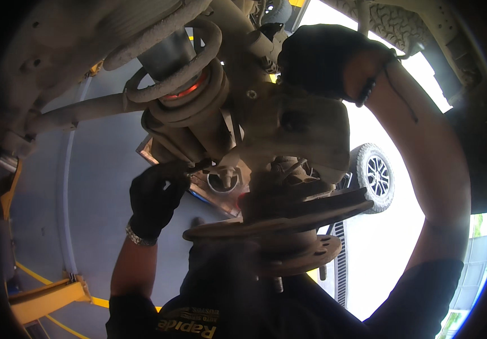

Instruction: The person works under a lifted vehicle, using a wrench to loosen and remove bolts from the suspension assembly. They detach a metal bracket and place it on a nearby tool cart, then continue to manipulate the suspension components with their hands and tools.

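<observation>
My left hand [156, 195], in a black glove, is raised below the coil spring [216, 48]. Its fingers are closed at a small dark piece beside a bracket [227, 174] under the spring seat; what they hold is too dark to name. Higher up, my right hand [319, 62], also gloved in black, curls against the far upper side of the dusty axle end [311, 121]. The fingertips there are hidden, and so is anything inside them. Between my arms hangs a rusty brake disc [283, 217] with a studded hub [305, 257], and neither hand touches it.
An orange-red ring [187, 89] shows inside the coil spring. A dusty bar [79, 113] runs off left. Below, a wooden-edged box [215, 196] stands on the grey floor [102, 164]. A loose wheel [376, 176] is at right, and a yellow lift arm [51, 299] at lower left.
</observation>
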Demonstrator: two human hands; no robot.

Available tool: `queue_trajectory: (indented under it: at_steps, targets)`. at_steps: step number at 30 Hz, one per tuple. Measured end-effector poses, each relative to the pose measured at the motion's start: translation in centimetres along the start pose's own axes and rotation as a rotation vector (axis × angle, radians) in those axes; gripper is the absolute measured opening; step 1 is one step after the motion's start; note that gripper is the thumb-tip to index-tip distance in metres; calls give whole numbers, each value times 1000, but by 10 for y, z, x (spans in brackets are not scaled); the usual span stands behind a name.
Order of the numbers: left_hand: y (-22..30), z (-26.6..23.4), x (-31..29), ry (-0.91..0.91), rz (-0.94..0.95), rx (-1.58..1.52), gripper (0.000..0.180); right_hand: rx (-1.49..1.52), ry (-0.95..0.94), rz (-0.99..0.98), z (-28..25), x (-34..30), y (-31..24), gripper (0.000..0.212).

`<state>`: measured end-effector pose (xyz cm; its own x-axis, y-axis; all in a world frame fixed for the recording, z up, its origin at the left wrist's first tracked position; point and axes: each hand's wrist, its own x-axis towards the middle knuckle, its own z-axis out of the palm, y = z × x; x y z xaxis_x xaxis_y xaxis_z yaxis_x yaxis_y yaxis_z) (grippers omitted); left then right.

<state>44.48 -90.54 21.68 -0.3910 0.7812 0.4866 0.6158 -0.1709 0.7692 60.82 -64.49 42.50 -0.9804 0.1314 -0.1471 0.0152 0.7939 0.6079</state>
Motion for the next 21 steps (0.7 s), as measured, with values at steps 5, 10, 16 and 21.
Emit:
queue_trajectory:
  at_steps: [5,10,16,21]
  targets:
    - [-69,15,-61,94,-525,-361,29,327,30,-10,-6,2,5,23]
    - [-130,37,-101,63,-598,-366,32,271,34,64,4,3,19,26]
    - [-135,36,-94,-44,-555,-198,32,671,271,168,-35,10,47,18]
    - [-144,33,-92,-69,-506,-193,32,553,998,633,-54,23,9,27]
